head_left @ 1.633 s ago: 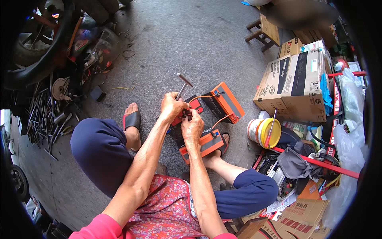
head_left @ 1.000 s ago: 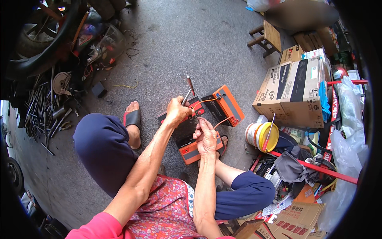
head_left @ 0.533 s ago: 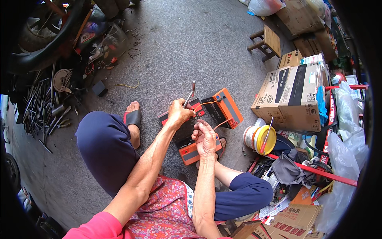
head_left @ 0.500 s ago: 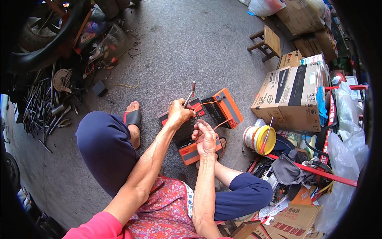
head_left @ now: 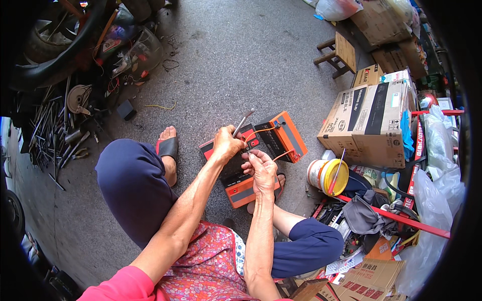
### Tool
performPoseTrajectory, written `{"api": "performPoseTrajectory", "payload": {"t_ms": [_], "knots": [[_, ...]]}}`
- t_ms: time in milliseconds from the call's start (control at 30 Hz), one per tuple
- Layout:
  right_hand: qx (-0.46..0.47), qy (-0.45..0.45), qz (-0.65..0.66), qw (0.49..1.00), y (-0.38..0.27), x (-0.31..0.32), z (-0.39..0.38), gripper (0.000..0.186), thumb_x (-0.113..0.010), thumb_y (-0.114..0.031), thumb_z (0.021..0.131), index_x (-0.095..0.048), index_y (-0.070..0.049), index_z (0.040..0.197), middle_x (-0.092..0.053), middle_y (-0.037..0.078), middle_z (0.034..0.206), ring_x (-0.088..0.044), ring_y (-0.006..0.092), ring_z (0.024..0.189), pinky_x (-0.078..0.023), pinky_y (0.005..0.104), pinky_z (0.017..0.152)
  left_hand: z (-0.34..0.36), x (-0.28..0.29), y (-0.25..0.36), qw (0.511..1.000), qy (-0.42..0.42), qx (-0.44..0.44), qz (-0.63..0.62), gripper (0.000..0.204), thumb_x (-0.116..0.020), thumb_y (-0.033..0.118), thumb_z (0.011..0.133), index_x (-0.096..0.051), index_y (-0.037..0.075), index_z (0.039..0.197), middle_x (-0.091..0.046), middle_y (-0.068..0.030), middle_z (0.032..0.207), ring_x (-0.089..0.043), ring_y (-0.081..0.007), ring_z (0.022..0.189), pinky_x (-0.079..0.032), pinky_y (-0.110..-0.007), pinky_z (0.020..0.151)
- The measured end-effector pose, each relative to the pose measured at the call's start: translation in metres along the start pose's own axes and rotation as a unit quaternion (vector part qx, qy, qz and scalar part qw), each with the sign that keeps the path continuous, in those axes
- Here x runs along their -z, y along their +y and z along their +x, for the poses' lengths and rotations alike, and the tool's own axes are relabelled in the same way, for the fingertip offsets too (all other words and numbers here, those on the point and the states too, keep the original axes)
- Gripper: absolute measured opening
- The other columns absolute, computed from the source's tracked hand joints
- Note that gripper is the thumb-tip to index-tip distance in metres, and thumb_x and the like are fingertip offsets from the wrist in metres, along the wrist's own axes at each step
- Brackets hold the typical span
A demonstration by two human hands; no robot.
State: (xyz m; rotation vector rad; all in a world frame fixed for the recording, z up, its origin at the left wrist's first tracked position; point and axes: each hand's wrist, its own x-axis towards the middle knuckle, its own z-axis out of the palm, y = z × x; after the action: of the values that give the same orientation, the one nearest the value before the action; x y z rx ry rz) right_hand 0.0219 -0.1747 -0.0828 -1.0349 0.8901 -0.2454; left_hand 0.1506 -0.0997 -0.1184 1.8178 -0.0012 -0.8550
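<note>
Black-and-orange batteries lie on the ground between my feet: one at the right (head_left: 290, 138), one nearer to me (head_left: 251, 191), and one partly hidden under my hands (head_left: 207, 150). My left hand (head_left: 228, 145) is closed around a bent metal rod that looks like an L-shaped wrench (head_left: 244, 122), its free end pointing up and away. Close beside it, my right hand (head_left: 261, 168) pinches something small by the wire end; the fingers hide what it is. An orange wire (head_left: 262, 130) runs to the right battery's far terminal, another (head_left: 282, 154) to its near one.
A large cardboard box (head_left: 361, 120) stands at the right, with a wooden stool (head_left: 343, 52) behind it. Nearer are a yellow-lidded bucket (head_left: 335, 176) and a red metal bar (head_left: 396, 215) among clutter. Loose metal tools (head_left: 50, 130) and a tyre (head_left: 55, 70) lie at the left.
The wrench has turned, its free end now lower and further right. My right hand has shifted slightly, its fingers still close to the left hand. The batteries stay put.
</note>
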Motion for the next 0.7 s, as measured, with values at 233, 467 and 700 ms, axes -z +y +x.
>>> {"api": "performPoseTrajectory", "payload": {"t_ms": [233, 467, 700], "knots": [[0.016, 0.042, -0.121, 0.992, 0.004, -0.009, 0.001, 0.016, -0.063, -0.004, 0.094, -0.061, 0.004, 0.108, -0.067, 0.007, 0.084, -0.060, 0.0086, 0.059, -0.050, 0.0206, 0.045, -0.004, -0.005, -0.002, 1.000, 0.009, -0.023, 0.009, 0.025, -0.080, 0.005, 0.064, -0.066, 0.000, 0.084, -0.071, -0.0089, 0.077, -0.067, -0.0164, 0.072, -0.055, -0.031, 0.066], [0.031, 0.056, -0.134, 0.989, 0.014, -0.006, 0.001, 0.017, -0.064, -0.004, 0.093, -0.063, 0.004, 0.108, -0.066, 0.005, 0.081, -0.056, 0.0063, 0.056, -0.047, 0.0195, 0.043, -0.001, -0.008, -0.007, 0.999, 0.004, -0.029, 0.015, 0.025, -0.079, 0.004, 0.064, -0.067, 0.001, 0.085, -0.072, -0.0099, 0.081, -0.068, -0.0165, 0.074, -0.055, -0.031, 0.067], [0.027, 0.056, -0.154, 0.986, 0.011, -0.003, 0.001, 0.015, -0.067, -0.003, 0.090, -0.067, 0.002, 0.104, -0.068, 0.003, 0.080, -0.059, 0.0068, 0.059, -0.048, 0.0196, 0.045, -0.003, -0.008, -0.005, 0.999, 0.000, -0.034, 0.011, 0.024, -0.079, 0.003, 0.065, -0.067, 0.001, 0.085, -0.072, -0.0088, 0.083, -0.068, -0.0161, 0.076, -0.055, -0.031, 0.069]]}}
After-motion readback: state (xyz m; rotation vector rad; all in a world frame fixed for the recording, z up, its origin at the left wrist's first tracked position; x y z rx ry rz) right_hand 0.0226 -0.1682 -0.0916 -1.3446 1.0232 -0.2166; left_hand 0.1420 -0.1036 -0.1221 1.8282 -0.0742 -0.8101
